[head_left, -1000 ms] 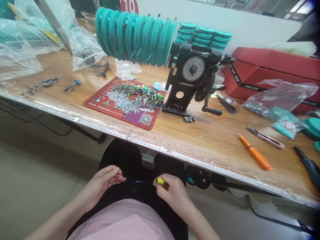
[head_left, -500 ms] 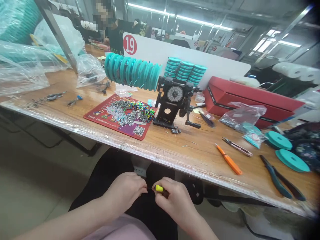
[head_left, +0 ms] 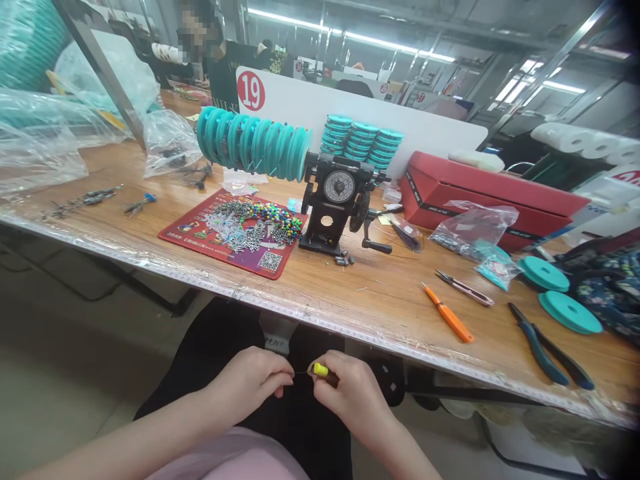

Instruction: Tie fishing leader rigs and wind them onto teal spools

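Note:
My left hand (head_left: 253, 379) is closed in a pinch over my lap, below the table's front edge. From its fingertips a thin line (head_left: 301, 373), like thread or fishing line, runs across a short gap to my right hand (head_left: 353, 390). That hand is curled shut around a small piece with a bright yellow end (head_left: 321, 369), which sticks out past thumb and forefinger. A darker part of it shows inside the grip; the rest is hidden by my fingers, so its kind cannot be made out.
On the table stands a black hand-crank winder (head_left: 330, 207) carrying a row of turquoise spools (head_left: 255, 143). A red mat (head_left: 175, 230) bears beads and small metal parts. To the right lie an orange-handled tool (head_left: 453, 320), thread snips (head_left: 465, 288), pliers (head_left: 540, 350) and a red box (head_left: 490, 193).
The gap between my hands has widened slightly, and more of the thin line shows. The table scene has shifted a little leftward in view.

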The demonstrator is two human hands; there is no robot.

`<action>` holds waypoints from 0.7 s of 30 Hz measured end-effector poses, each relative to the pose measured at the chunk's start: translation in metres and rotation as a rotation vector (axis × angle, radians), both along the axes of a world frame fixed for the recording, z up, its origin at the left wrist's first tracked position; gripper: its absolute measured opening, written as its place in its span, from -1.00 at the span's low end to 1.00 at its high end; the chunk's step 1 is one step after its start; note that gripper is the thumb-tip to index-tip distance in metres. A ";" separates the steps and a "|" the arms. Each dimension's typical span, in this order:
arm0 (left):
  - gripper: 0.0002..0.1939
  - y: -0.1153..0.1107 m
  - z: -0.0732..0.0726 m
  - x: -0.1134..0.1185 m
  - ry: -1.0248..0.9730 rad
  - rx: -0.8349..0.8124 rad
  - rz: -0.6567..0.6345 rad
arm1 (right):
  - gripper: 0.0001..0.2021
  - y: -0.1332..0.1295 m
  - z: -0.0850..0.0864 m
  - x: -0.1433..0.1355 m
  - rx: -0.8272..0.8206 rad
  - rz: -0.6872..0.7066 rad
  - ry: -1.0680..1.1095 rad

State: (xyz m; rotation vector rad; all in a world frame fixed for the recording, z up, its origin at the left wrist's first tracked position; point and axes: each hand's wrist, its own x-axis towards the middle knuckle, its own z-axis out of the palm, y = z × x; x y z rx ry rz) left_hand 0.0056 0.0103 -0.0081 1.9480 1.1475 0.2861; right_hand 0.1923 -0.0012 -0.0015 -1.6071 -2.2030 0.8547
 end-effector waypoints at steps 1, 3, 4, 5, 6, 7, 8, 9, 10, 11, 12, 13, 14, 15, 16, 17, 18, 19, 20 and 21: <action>-0.77 0.001 0.003 -0.001 -0.016 -0.037 0.007 | -0.82 0.001 0.004 0.001 -0.008 0.001 0.001; -0.77 0.004 0.008 -0.003 -0.026 -0.075 0.018 | -0.81 0.002 0.010 0.004 -0.015 0.004 0.003; -0.75 0.004 0.011 -0.003 -0.021 -0.071 0.018 | -0.80 0.003 0.013 0.006 -0.016 0.004 0.002; -0.73 0.005 0.013 -0.003 -0.015 -0.053 0.017 | -0.80 0.003 0.015 0.007 -0.016 0.002 -0.001; -0.70 0.005 0.015 -0.002 -0.013 -0.024 0.015 | -0.80 0.004 0.016 0.007 -0.016 0.001 -0.005; -0.68 0.004 0.017 0.000 -0.015 0.010 0.016 | -0.80 0.005 0.017 0.008 -0.012 0.000 -0.010; -0.67 0.004 0.019 0.003 -0.020 0.041 0.020 | -0.80 0.005 0.018 0.008 -0.006 0.002 -0.015; -0.68 0.004 0.020 0.006 -0.026 0.067 0.025 | -0.80 0.006 0.019 0.008 0.001 0.007 -0.023; -0.71 0.004 0.022 0.011 -0.032 0.087 0.023 | -0.80 0.006 0.021 0.009 0.010 0.008 -0.033; -0.78 0.004 0.023 0.016 -0.035 0.105 0.017 | -0.81 0.006 0.023 0.009 0.020 0.008 -0.042; -0.85 0.004 0.024 0.021 -0.036 0.122 0.009 | -0.82 0.007 0.025 0.010 0.028 0.007 -0.048; -0.88 0.005 0.026 0.026 -0.040 0.136 0.001 | -0.82 0.008 0.029 0.012 0.032 0.003 -0.051; -0.86 0.007 0.028 0.031 -0.052 0.144 -0.007 | -0.82 0.008 0.033 0.014 0.032 -0.003 -0.052; -0.83 0.009 0.030 0.035 -0.072 0.144 -0.009 | -0.82 0.009 0.038 0.017 0.032 -0.011 -0.052; -0.81 0.011 0.033 0.040 -0.094 0.137 -0.004 | -0.82 0.010 0.043 0.022 0.039 -0.020 -0.050; -0.80 0.014 0.036 0.043 -0.118 0.122 0.006 | -0.82 0.012 0.048 0.027 0.052 -0.033 -0.049; -0.79 0.017 0.039 0.047 -0.145 0.101 0.018 | -0.82 0.013 0.053 0.034 0.071 -0.053 -0.047; -0.77 0.020 0.042 0.050 -0.171 0.074 0.033 | -0.83 0.015 0.057 0.042 0.094 -0.082 -0.042; -0.76 0.023 0.045 0.053 -0.198 0.037 0.053 | -0.83 0.017 0.061 0.050 0.119 -0.118 -0.036; -0.75 0.025 0.047 0.056 -0.226 -0.010 0.074 | -0.84 0.019 0.065 0.060 0.142 -0.159 -0.032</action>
